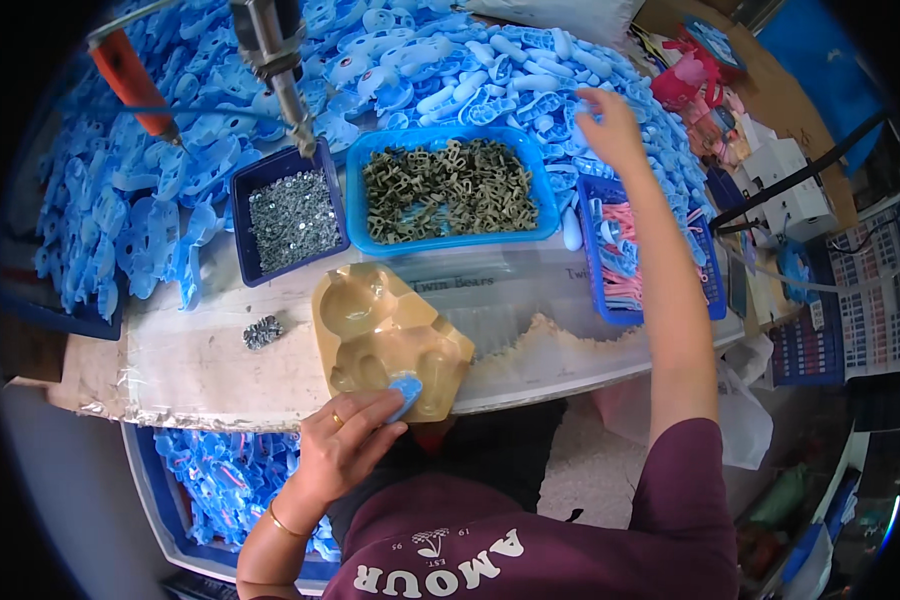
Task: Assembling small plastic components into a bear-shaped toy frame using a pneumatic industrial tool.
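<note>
Even, rather cool light fills the scene and seems to fall from above. The far blue heap (460, 75) is bright, its pale pieces slightly washed out, and the worktop (175, 370) reads light with a dull sheen. Small highlights glint on the glossy tan mould (400, 332) and sparkle on the metal bits (292, 218). Beneath the near edge it grows dimmer: the blue pieces (235, 475) at near left sit in shade, and the near right is murky apart from one bright streak (892, 520). The middle is fairly sharp; toward the sides detail softens, straight edges bow, and black vignetting swallows the corners.
</note>
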The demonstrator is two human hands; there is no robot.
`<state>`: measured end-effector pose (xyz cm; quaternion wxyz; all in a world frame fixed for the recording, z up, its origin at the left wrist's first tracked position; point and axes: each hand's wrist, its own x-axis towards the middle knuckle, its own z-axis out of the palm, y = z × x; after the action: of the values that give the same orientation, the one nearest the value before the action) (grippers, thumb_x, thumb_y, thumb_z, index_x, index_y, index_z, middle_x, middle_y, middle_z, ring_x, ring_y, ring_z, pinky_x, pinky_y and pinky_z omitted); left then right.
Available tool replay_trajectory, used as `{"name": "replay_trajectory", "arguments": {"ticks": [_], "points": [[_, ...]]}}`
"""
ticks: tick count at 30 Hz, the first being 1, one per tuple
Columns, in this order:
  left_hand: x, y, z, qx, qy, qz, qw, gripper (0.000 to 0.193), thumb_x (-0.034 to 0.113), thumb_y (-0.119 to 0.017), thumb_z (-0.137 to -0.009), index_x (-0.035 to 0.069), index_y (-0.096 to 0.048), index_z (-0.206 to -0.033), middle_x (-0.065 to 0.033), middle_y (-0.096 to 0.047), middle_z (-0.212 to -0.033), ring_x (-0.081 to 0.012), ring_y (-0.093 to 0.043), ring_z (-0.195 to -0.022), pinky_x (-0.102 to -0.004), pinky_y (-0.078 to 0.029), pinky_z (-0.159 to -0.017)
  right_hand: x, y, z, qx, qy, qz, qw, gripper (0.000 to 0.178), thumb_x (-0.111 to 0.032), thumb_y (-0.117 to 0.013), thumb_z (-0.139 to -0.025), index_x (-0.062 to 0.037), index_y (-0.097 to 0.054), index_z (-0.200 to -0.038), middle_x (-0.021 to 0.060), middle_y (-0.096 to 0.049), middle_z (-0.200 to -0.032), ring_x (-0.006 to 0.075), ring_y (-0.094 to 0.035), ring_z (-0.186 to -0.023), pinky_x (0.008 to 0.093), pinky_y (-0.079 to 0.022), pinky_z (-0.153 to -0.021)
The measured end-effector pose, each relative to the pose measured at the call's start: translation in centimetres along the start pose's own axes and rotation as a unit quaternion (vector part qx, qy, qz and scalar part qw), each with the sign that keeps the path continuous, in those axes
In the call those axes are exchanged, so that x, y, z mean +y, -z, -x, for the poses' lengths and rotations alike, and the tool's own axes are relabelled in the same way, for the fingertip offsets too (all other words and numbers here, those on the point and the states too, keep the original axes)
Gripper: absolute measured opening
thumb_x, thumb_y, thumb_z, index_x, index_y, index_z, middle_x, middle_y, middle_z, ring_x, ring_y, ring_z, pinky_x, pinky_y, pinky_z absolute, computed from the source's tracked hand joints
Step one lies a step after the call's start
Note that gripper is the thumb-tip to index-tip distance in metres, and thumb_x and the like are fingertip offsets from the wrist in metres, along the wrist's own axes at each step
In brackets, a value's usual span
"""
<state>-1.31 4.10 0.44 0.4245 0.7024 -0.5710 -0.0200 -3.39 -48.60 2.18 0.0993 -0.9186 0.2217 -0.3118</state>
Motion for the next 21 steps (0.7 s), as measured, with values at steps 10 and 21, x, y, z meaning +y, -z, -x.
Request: {"name": "replay_trajectory", "arguments": {"ticks": [10, 21], "points": [[0.7, -0.2, 0.4, -0.019, -0.005, -0.017, 1.0, 0.039, 0.004, -0.082, -0.077, 0.005, -0.07, -0.114, -0.0124, -0.073, -0.105, -0.0293, -0.071, -0.083, -0.0367, -0.058, -0.071, -4.0, -5.7, -1.0, -0.01, 0.061, 0.202, 0.977, 0.034, -0.027, -0.075, -0.082, -0.0141, -0.072, -0.113, 0.0146, -0.058, -0.136, 0.038, -0.063, -0.109, 0.0508, -0.053, -0.091], [0.6, 0.4, -0.3, -0.021, 0.002, -0.023, 0.999, 0.037, 0.002, -0.082, -0.075, 0.003, -0.07, -0.11, -0.0123, -0.074, -0.104, -0.0301, -0.072, -0.085, -0.0371, -0.059, -0.072, 1.9, 1.2, -2.2, 0.033, -0.072, 0.086, 0.993, 0.031, -0.037, -0.075, -0.084, -0.0068, -0.076, -0.086, 0.0156, -0.071, -0.1, 0.0386, -0.067, -0.093, 0.0491, -0.053, -0.08]]}}
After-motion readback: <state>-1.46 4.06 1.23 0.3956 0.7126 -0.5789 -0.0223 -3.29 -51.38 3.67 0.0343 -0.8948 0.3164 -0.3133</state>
